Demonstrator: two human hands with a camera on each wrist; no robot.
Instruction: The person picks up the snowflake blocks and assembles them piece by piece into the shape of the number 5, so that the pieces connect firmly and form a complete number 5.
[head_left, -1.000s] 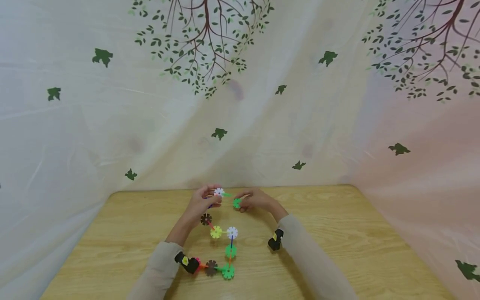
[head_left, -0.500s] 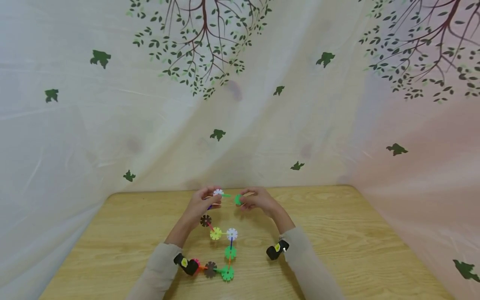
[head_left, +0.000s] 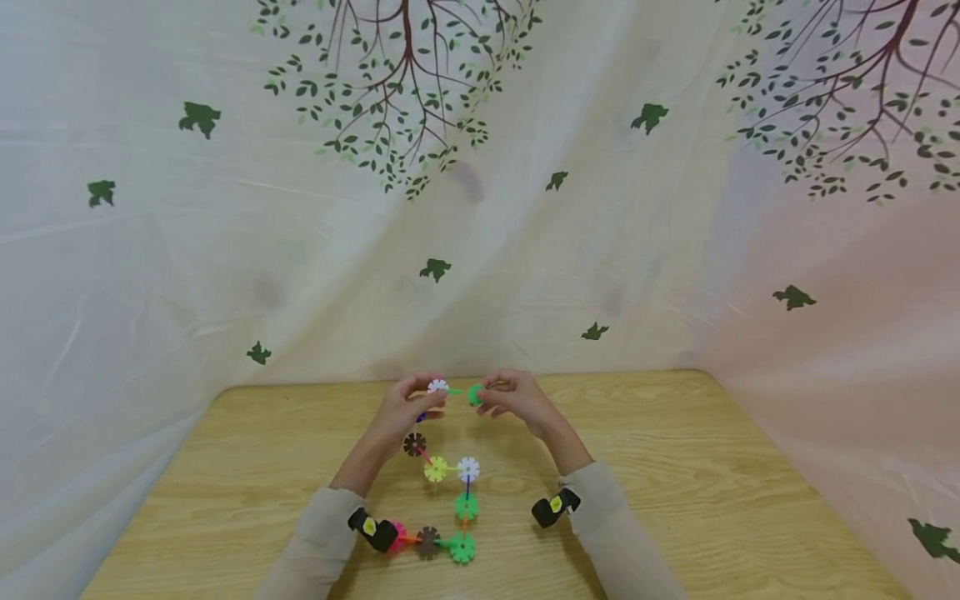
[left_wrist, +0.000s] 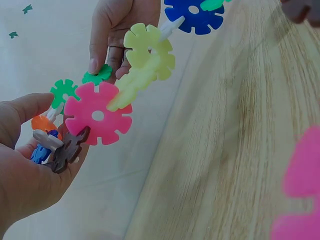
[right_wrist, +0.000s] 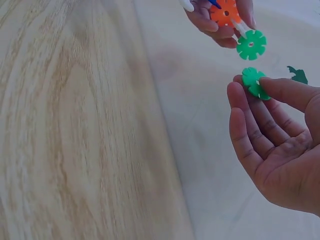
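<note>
Near the table's far edge my left hand (head_left: 396, 414) grips the end of a chain of notched plastic snowflake discs. An orange disc (right_wrist: 220, 17) sits at its fingertips, and a green end disc (right_wrist: 258, 51) sticks out toward the right. Between thumb and fingers, my right hand (right_wrist: 280, 145) pinches a loose green snowflake disc (right_wrist: 250, 81), a small gap from that end disc. Beside the left hand in the left wrist view hang a pink disc (left_wrist: 80, 112), a brown disc (left_wrist: 67, 155) and a yellow disc (left_wrist: 135, 45), joined in the chain.
The chain zigzags back over the wooden table (head_left: 675, 483) through a yellow disc (head_left: 435, 469), a white disc (head_left: 468, 460) and a near green disc (head_left: 462, 558). Its pink end lies by the left wrist camera (head_left: 372, 531). A printed curtain (head_left: 510, 250) hangs behind the table.
My right hand has risen slightly and turned, bringing the loose green disc level with the chain's end disc. The left hand has stayed almost still.
</note>
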